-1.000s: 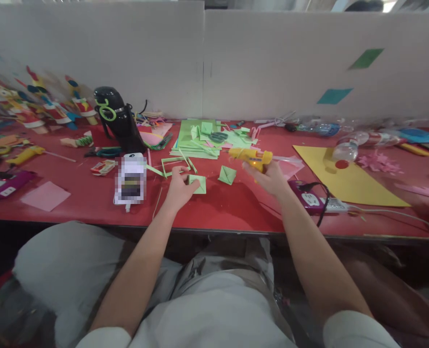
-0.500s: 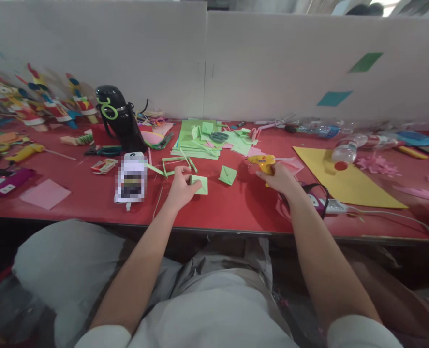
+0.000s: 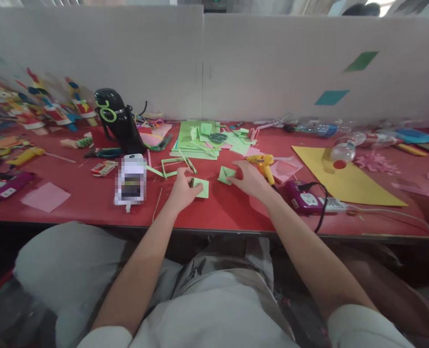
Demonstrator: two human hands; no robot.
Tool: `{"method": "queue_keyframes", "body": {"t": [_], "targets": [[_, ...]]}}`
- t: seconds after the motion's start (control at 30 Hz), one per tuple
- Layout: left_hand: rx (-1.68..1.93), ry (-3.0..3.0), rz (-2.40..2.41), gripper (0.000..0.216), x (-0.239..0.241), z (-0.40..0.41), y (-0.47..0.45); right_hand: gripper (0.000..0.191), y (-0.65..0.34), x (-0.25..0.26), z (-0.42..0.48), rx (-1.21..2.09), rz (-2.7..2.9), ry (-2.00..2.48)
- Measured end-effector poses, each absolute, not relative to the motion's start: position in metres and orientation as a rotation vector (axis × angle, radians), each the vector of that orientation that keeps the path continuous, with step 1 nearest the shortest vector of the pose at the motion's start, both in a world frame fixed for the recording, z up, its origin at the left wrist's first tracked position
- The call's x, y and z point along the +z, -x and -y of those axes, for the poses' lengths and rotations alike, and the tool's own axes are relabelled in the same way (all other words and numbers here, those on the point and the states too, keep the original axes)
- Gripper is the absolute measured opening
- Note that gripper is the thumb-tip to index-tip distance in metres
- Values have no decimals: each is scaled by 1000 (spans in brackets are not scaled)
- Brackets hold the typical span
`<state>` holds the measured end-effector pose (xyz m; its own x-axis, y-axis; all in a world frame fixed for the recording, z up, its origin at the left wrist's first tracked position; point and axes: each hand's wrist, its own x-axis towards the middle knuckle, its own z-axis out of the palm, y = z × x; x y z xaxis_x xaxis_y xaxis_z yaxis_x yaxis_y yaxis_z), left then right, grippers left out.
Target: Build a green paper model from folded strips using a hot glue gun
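Note:
My left hand (image 3: 182, 191) pinches a folded green paper square (image 3: 201, 187) between thumb and fingers, just above the red table. To its right lies a second folded green paper piece (image 3: 225, 175) with crease lines. My right hand (image 3: 251, 180) is at that piece's right edge, thumb and fingers apart around its corner. Behind the right hand, a yellow glue gun (image 3: 264, 163) lies on the table. Thin green paper strips folded into a frame (image 3: 163, 166) lie beyond my left hand.
A phone (image 3: 130, 180) and a black bottle (image 3: 118, 121) stand left. Green paper sheets (image 3: 185, 140) with scissors (image 3: 217, 138) lie at the back. Right are a purple box with a cable (image 3: 301, 197), yellow card (image 3: 366, 188) and plastic bottles (image 3: 343, 152).
My right hand has let go of the glue gun, which now lies on the table, and moved left to the second green piece. My left hand still holds its green square.

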<state>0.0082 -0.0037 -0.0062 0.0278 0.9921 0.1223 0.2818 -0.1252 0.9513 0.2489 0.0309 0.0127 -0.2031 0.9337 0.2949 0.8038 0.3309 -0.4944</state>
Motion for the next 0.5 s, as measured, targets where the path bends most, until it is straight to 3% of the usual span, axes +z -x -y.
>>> {"method": "queue_keyframes", "body": {"t": [0.07, 0.27, 0.5], "targets": [[1137, -1534, -1340, 43, -7, 3, -8, 13, -244, 9, -41, 423, 2067, 1504], [1135, -1501, -1322, 44, -5, 4, -10, 22, -223, 4, -22, 633, 1788, 988], [1168, -1483, -1257, 48, -6, 3, -11, 25, -200, -1, -19, 428, 1926, 807]]}}
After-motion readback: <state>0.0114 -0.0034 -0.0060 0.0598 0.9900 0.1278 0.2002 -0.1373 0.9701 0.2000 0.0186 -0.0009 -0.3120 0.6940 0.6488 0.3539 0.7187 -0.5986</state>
